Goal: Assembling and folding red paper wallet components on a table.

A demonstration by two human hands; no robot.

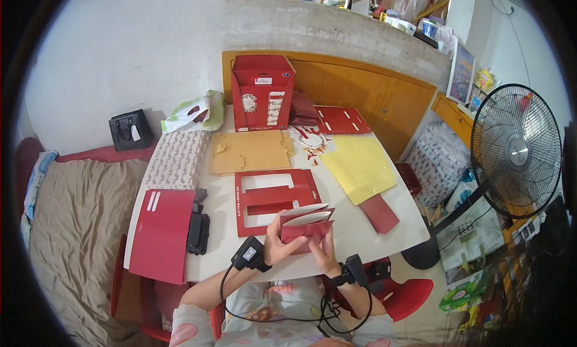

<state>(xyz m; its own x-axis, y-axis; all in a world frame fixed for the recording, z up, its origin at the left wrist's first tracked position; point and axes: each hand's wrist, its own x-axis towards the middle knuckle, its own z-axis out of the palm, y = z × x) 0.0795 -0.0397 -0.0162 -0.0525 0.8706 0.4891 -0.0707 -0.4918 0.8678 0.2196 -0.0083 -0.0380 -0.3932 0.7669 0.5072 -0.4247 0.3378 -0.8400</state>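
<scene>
Near the table's front edge, I hold a small bundle of red paper envelopes (308, 222) with pale insides, their upper edges fanned apart. My left hand (282, 245) grips the bundle's left side, thumb across the front. On the lower right, my right hand (323, 251) closes around the same bundle. Just beyond lies a flat red card frame (241, 196) with two cut-out windows, partly covered by the bundle. A loose red envelope (380, 214) rests to the right, touching a yellow sheet stack (357, 166).
An upright red display box (262, 100) stands at the back beside stacked red envelopes (303, 111). Tan card sheets (252, 151), a patterned stack (174, 160), red card (161, 239) and a black device (198, 233) occupy the left. A standing fan (517, 151) is right. Cables hang from both wrists.
</scene>
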